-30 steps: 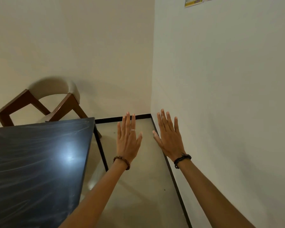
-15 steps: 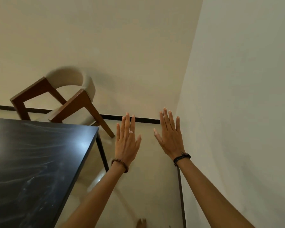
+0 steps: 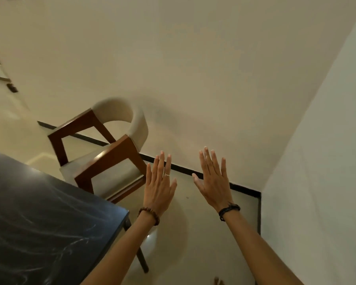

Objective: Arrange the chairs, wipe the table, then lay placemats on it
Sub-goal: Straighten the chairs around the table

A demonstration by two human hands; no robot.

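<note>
A chair [image 3: 109,155] with a dark wooden frame and a cream padded back and seat stands by the far wall, just beyond the table's corner. The black table [image 3: 39,219], its top smeared with pale streaks, fills the lower left. My left hand [image 3: 159,185] is raised flat with straight fingers, a ring on one finger, just right of the chair's seat and holding nothing. My right hand [image 3: 213,179] is held up the same way a little further right, also empty. No placemats or cloth are in view.
A cream wall runs behind the chair and meets a second wall [image 3: 317,182] at a corner on the right. A black skirting strip [image 3: 245,190] lines the pale floor [image 3: 203,233]. The table's thin black leg [image 3: 141,256] stands below its corner.
The view has swung left, bringing the whole chair and its seat into sight and pushing the room corner right. Both hands stay raised and flat, now nearer the chair.
</note>
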